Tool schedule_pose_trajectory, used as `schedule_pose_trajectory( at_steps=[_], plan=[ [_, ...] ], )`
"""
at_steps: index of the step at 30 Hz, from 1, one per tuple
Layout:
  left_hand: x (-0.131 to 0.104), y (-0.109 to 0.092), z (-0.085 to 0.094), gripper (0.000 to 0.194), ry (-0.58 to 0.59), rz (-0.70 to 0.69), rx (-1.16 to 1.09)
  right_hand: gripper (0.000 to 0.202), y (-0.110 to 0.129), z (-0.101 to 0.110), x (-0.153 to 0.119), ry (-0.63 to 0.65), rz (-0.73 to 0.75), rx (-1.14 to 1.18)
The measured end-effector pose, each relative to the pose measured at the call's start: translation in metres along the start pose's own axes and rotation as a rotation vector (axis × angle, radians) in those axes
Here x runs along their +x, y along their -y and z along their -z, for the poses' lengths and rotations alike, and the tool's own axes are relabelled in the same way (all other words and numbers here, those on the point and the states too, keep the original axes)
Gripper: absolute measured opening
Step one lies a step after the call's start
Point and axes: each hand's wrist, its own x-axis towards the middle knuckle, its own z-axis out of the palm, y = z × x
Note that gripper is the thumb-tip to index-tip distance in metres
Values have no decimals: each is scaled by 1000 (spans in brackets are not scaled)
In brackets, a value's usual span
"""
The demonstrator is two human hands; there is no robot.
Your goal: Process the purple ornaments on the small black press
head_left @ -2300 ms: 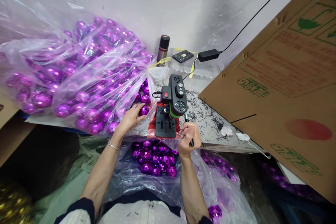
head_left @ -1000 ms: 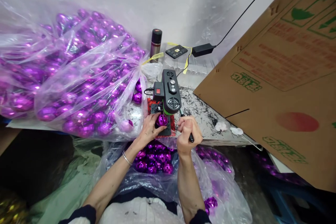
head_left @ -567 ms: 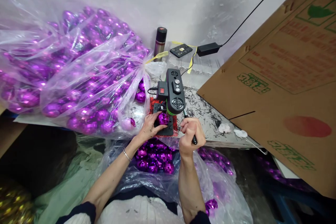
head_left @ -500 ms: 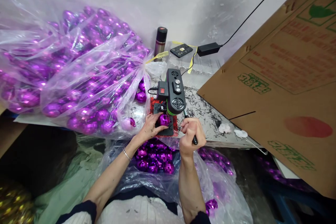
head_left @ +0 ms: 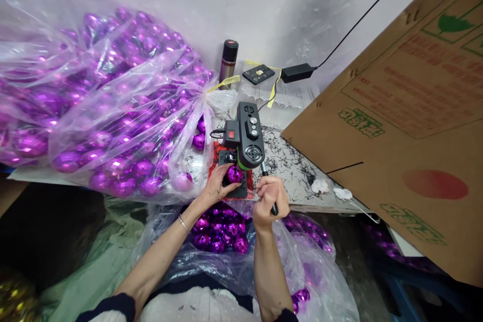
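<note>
Pale grey wall (head_left: 264,5) backs a white desk (head_left: 298,181) strewn with short black clippings. On the desk, a shiny purple faceted ball (head_left: 234,174) sits over a black slotted metal plate (head_left: 240,192), by the lower end of a black machine head (head_left: 251,136) with round vents and a green band. Red matting (head_left: 249,181) shows around the plate.

The left hand's grip is partly open, thumb and fingers curved around the ball from its left side. The right hand (head_left: 272,198) is clenched in a fist around a black-handled metal lever (head_left: 274,209) just right of the machine head.

Below the desk edge, an open clear plastic bag (head_left: 211,264) holds a cluster of purple faceted balls. A large clear plastic bag (head_left: 128,105), gathered with a yellow tie (head_left: 224,83), is packed with similar balls on the left; a few more lie near its neck. A large brown cardboard box (head_left: 392,105) with green and red print leans at the right. A dark-capped metal flask (head_left: 229,63) and a black patterned phone-like slab (head_left: 258,74) are behind the machine head.

Both forearms reach forward from the dark cuffs; the left (head_left: 216,185) hand slants inward, a silver bangle (head_left: 183,223) at its wrist, while the right forearm rises nearly straight.
</note>
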Motion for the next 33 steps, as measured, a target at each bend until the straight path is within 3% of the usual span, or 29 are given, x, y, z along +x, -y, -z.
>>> schedule_pose_trajectory(
  at_steps=[8, 33],
  plan=[
    [-1, -4, 2, 69, 26, 29, -18, 44, -28, -10, -32, -79, 76, 48],
    [1, 7, -4, 63, -15, -73, 5, 44, -46, -16, -51, -59, 68, 138]
  ],
)
